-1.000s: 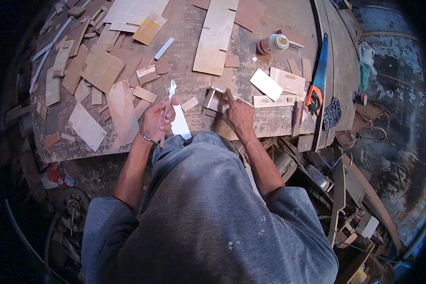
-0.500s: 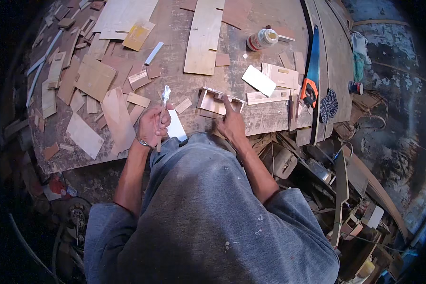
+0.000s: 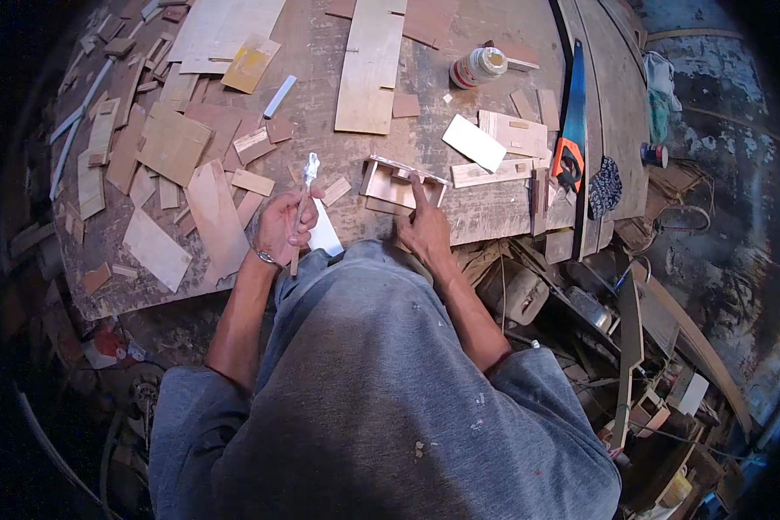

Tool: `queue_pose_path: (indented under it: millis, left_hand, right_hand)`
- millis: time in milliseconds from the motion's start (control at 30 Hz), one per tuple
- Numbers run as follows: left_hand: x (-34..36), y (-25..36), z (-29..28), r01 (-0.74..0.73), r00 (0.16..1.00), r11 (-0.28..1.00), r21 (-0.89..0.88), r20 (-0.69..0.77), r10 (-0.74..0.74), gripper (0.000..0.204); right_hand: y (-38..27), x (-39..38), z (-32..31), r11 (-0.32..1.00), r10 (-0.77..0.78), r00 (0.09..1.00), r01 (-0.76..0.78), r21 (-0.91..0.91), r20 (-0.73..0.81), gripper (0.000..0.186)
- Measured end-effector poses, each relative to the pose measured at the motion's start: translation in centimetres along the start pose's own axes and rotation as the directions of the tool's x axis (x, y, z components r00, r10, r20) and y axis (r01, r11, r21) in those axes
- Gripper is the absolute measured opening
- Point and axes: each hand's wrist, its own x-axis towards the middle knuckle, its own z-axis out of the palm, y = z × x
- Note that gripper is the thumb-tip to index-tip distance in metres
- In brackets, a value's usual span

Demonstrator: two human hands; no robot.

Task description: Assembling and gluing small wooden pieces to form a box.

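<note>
My left hand [image 3: 284,224] is closed round a thin wooden stick [image 3: 304,204], whose upper end carries a white glue-like smear [image 3: 312,165]. My right hand [image 3: 425,227] reaches to a small open wooden box [image 3: 377,180] with several sides, its index finger extended onto the box and the other fingers curled, partly hidden. A pale strip [image 3: 325,232] lies just right of my left hand at the table edge. Beyond the box stands a jar [image 3: 468,71]; a white rectangular piece [image 3: 472,143] lies to the right of the box.
The worn wooden table [image 3: 295,113] holds many scattered offcuts and boards [image 3: 364,61]. A handsaw [image 3: 572,113] with orange handle lies at the right, beside a patterned cloth [image 3: 604,186] and a small can [image 3: 653,156]. Scrap wood and metal [image 3: 633,364] crowd below the table's right.
Over the last second my right index finger has shifted on the box, which now sits slightly left in view. The table has moved in view as the camera shifted. My left hand still holds the stick.
</note>
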Motion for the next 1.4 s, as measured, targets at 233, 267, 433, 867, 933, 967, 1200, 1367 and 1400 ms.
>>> queue_pose_path:
  millis: [233, 267, 433, 867, 933, 967, 1200, 1367, 1400]
  left_hand:
    - [-0.1, -0.3, -0.3, 0.007, 1.000, 1.000, 0.008, 0.001, -0.007, 0.037]
    - [-0.1, -0.4, 0.1, 0.000, 1.000, 1.000, 0.024, 0.010, 0.000, 0.037]
    - [0.2, -0.5, 0.8, 0.032, 0.999, 0.999, 0.041, -0.007, -0.031, 0.037]
    - [1.3, -2.2, 2.1, 0.118, 0.989, 0.983, 0.142, 0.078, -0.130, 0.032]
    - [1.3, -2.3, 2.5, 0.145, 0.982, 0.982, 0.122, 0.106, -0.159, 0.032]
    - [1.2, -2.4, 3.1, 0.184, 0.974, 0.978, 0.101, 0.111, -0.195, 0.033]
    - [0.8, -2.9, 3.4, 0.281, 0.944, 0.960, 0.001, 0.177, -0.277, 0.033]
    - [0.8, -2.7, 3.7, 0.308, 0.928, 0.951, -0.037, 0.231, -0.292, 0.033]
    - [0.8, -2.6, 3.7, 0.309, 0.930, 0.950, -0.039, 0.223, -0.293, 0.033]
  right_hand:
    - [-0.2, -0.4, 0.7, 0.993, -0.025, 0.999, 0.022, -0.118, -0.025, 0.079]
    - [-0.1, -0.6, 0.5, 0.994, -0.034, 0.999, 0.030, -0.108, -0.037, 0.079]
    - [1.9, -0.7, 1.2, 0.994, -0.110, 0.988, 0.112, 0.011, -0.106, 0.085]
    - [-5.5, -2.5, -3.0, 0.771, -0.419, 0.853, 0.515, 0.376, -0.311, 0.057]
    - [-6.1, -2.1, -2.6, 0.721, -0.475, 0.821, 0.570, 0.394, -0.317, 0.058]
    - [-5.9, -2.2, -2.5, 0.721, -0.474, 0.820, 0.570, 0.393, -0.320, 0.058]
    - [-5.3, -2.7, -2.0, 0.727, -0.473, 0.799, 0.592, 0.348, -0.372, 0.062]
    - [-4.3, -2.9, -1.8, 0.682, -0.472, 0.811, 0.585, 0.439, -0.347, 0.060]
    - [-4.0, -2.8, -1.7, 0.661, -0.406, 0.867, 0.498, 0.561, -0.290, 0.058]
